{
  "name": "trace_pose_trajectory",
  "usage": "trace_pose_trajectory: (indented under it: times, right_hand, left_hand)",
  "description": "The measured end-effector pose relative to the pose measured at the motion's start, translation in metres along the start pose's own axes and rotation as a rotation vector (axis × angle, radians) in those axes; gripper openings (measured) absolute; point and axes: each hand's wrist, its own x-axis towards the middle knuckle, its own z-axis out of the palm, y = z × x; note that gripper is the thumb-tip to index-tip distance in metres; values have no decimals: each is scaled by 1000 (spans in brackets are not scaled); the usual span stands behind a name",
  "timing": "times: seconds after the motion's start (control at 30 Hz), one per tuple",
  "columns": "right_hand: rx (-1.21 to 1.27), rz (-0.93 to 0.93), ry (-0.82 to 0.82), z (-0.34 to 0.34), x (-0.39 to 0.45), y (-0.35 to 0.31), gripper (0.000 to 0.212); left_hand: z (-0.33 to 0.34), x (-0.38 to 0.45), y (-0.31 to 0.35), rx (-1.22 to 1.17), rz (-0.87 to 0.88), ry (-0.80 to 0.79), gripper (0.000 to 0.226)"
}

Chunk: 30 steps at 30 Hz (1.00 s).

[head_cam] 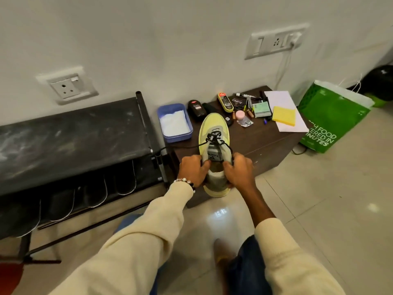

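Observation:
A yellow and grey sneaker (212,128) stands on a low dark wooden table (261,141), toe toward the wall, its heel over the near edge. Its black lace (214,139) is loosely threaded, and one end trails left off the table. My left hand (192,170) grips the left side of the shoe's collar, thumb curled at the opening. My right hand (239,169) grips the right side of the collar, fingers curled round it and the lace there. The grey tongue with its label shows between my two hands.
A blue tub (175,123) with white contents stands left of the shoe. Polish bottles (196,108), a polish tin, markers, a yellow sponge (284,116) and paper lie at the back. A black shoe rack (74,141) is at left, a green bag (333,118) at right.

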Motion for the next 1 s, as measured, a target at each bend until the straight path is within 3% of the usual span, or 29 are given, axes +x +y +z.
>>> trace_pose_trajectory:
  times: [0.27,0.33,0.43,0.53,0.63,0.8,0.87,1.0]
  right_hand:
    - [37,58,-196,19,49,15,31]
    - [126,79,-251,12,56,18,40]
    - [128,27,-15,1,68,22,57]
    - [195,2,164,-2,83,18,36]
    - [239,-23,141,4,93,6,16]
    - [315,-57,64,12,109,-3,14]
    - [310,-38,50,14,115,-1,14]
    - [291,-19,-13,20,124,0,12]
  left_hand:
    - [16,40,-19,24,-42,-10,44]
    - [8,46,-13,89,-61,12,52]
    - [-11,54,0,91,18,243,51]
    - [-21,62,11,-199,251,370,36]
    - [-19,78,15,-321,253,411,19]
    - [2,109,-7,-295,-46,142,23]
    - [9,114,-10,-356,-66,56,24]
    - [14,121,-10,-356,-29,35,23]
